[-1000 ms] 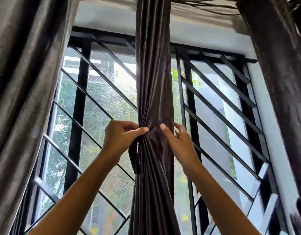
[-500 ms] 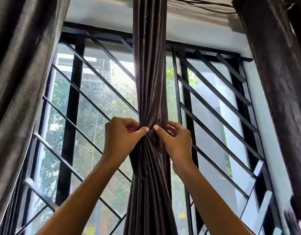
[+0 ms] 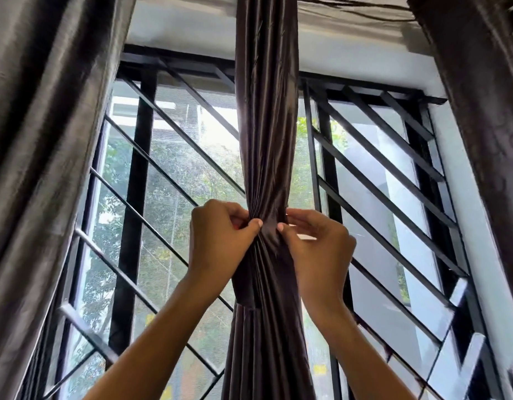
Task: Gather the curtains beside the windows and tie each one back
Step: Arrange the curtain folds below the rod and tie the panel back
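A dark brown satin curtain [image 3: 266,125] hangs down the middle of the window, gathered into a narrow waist at hand height. My left hand [image 3: 220,238] pinches the fabric on the left of that waist, thumb pressed against the folds. On the right side my right hand [image 3: 315,243] pinches it too, thumb tip on the cloth. A band of the same fabric [image 3: 243,287] wraps the curtain just under my hands; I cannot see how it is fastened. Below it the curtain [image 3: 266,356] spreads into pleats.
A grey-brown curtain [image 3: 41,157] hangs at the left edge and a dark one [image 3: 486,111] at the right. Behind is a window with a black metal grille [image 3: 388,180] of diagonal bars. Loose dark cords [image 3: 359,7] run along the top.
My hands have closed in on the curtain's waist and sit slightly lower in view; both thumbs now press the gathered fabric. The view has shifted a little to the right.
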